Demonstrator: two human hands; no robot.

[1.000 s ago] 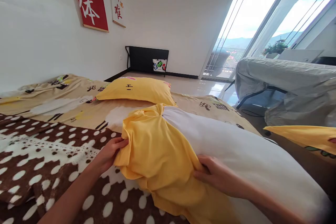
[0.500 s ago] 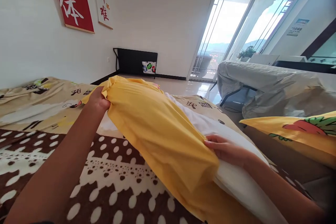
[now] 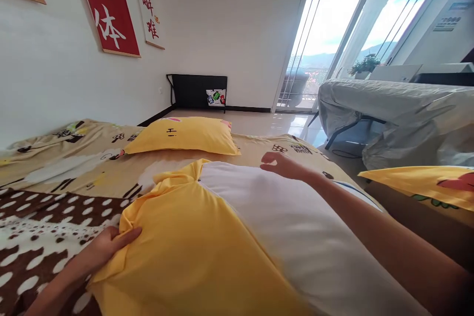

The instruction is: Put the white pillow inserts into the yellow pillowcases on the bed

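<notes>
A yellow pillowcase (image 3: 192, 247) covers the left part of a white pillow (image 3: 266, 197), whose right part is bare. My left hand (image 3: 114, 242) grips the bunched left edge of the pillowcase, thumb on top. Just over the pillow's far side is my right hand (image 3: 283, 164), its fingers loosely bent, a gap between thumb and forefinger and nothing seen in it. Beyond them a yellow cushion (image 3: 185, 136) with a small printed face lies flat on the bed.
A beige printed sheet (image 3: 163, 160) and a brown blanket with white dots (image 3: 37, 256) cover the bed. At right are a yellow printed cloth item (image 3: 418, 182) and a plastic-covered table (image 3: 392, 98). A black panel (image 3: 192, 91) leans near the far wall.
My left hand has come nearer and lower with the pillowcase edge. My right hand has let go of the pillowcase and moved away, farther up. More white pillow and the far cushion now show.
</notes>
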